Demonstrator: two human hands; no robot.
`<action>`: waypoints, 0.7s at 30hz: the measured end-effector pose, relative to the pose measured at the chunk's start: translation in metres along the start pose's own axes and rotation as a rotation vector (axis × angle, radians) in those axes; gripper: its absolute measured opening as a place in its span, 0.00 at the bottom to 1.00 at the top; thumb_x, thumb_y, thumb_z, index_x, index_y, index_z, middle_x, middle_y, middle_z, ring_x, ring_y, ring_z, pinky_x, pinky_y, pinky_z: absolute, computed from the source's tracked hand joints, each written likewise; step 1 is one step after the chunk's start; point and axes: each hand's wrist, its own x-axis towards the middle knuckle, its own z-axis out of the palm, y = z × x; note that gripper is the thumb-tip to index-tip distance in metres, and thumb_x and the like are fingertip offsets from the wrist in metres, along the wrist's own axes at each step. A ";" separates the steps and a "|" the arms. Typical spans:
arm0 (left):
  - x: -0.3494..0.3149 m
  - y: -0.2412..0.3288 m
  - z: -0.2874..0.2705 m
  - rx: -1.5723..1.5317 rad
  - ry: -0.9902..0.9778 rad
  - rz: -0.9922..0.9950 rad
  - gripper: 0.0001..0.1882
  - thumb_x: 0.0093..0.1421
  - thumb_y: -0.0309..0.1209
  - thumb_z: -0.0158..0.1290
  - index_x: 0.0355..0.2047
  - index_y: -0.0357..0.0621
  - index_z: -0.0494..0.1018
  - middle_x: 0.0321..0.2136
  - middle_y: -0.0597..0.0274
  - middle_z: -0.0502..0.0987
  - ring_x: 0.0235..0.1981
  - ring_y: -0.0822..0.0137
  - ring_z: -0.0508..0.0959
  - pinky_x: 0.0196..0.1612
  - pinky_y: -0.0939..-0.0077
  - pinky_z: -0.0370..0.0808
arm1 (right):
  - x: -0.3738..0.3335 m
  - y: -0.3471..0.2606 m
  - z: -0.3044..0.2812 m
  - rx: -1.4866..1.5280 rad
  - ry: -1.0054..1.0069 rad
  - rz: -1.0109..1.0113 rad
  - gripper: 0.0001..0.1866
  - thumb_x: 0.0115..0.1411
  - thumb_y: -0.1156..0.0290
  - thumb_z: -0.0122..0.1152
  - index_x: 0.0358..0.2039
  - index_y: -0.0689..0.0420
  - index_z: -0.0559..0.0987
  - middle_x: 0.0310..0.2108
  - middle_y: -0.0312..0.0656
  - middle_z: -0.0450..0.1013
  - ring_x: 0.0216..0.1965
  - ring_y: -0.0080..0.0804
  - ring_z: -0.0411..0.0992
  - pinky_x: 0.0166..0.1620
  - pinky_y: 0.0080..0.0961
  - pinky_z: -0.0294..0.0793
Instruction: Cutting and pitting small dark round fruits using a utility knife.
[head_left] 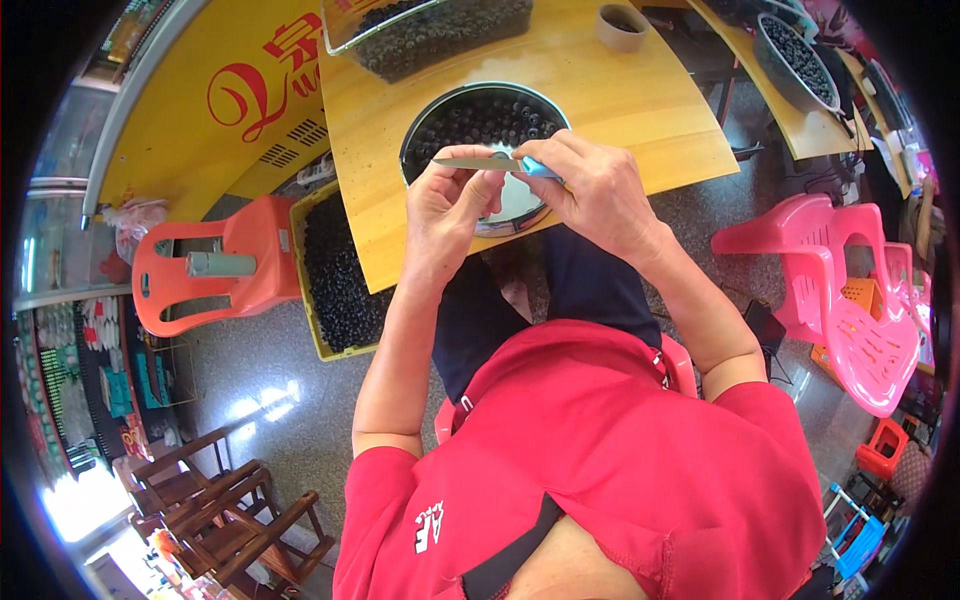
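My right hand (605, 190) grips a knife (543, 168) by its light blue handle, and the narrow blade points left across my left fingers. Pinched between thumb and fingers, my left hand (447, 198) has a small dark round piece (500, 156) against the blade; its exact kind is too small to tell. Both hands are over the near part of a round metal bowl (408, 135). Many similar dark round pieces (490, 115) fill the far part of the bowl, while pale metal shows near my hands.
The bowl is at the near edge of a wooden table (640, 110). A clear bin of dark pieces (440, 45) and a small cup (621, 28) stand beyond it. A yellow crate (298, 250) of dark pieces and an orange chair (262, 255) are left, pink chairs (800, 225) right.
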 end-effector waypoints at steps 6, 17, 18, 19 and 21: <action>-0.001 0.003 0.000 0.036 0.021 -0.006 0.10 0.61 0.29 0.55 0.40 0.37 0.72 0.28 0.67 0.75 0.26 0.78 0.72 0.29 0.85 0.68 | -0.001 0.003 0.003 -0.027 0.012 0.021 0.09 0.54 0.67 0.62 0.36 0.52 0.77 0.26 0.39 0.72 0.26 0.40 0.73 0.26 0.33 0.71; -0.003 0.009 0.001 0.010 0.025 0.013 0.09 0.59 0.26 0.57 0.39 0.36 0.75 0.27 0.67 0.76 0.26 0.80 0.72 0.30 0.86 0.69 | 0.000 0.012 0.008 0.055 0.042 0.070 0.08 0.57 0.68 0.63 0.35 0.58 0.78 0.27 0.41 0.75 0.27 0.32 0.74 0.30 0.25 0.72; -0.003 0.009 0.001 -0.007 0.041 0.017 0.10 0.59 0.26 0.58 0.39 0.36 0.75 0.27 0.67 0.76 0.26 0.80 0.72 0.30 0.86 0.69 | 0.002 0.006 0.006 0.057 0.040 0.069 0.08 0.57 0.68 0.63 0.35 0.58 0.78 0.27 0.41 0.75 0.27 0.32 0.74 0.30 0.25 0.72; -0.003 0.009 0.001 -0.008 0.042 0.018 0.10 0.59 0.26 0.58 0.39 0.36 0.75 0.27 0.67 0.76 0.26 0.80 0.72 0.30 0.86 0.69 | 0.006 -0.004 0.000 0.351 -0.013 0.253 0.09 0.58 0.67 0.63 0.34 0.59 0.78 0.27 0.38 0.74 0.27 0.26 0.73 0.31 0.22 0.71; -0.004 0.011 0.002 0.020 0.058 0.012 0.11 0.58 0.26 0.58 0.40 0.35 0.75 0.27 0.67 0.77 0.26 0.80 0.72 0.29 0.87 0.69 | 0.011 -0.012 -0.004 0.644 -0.067 0.437 0.10 0.59 0.65 0.63 0.33 0.60 0.78 0.27 0.35 0.74 0.27 0.20 0.71 0.32 0.19 0.70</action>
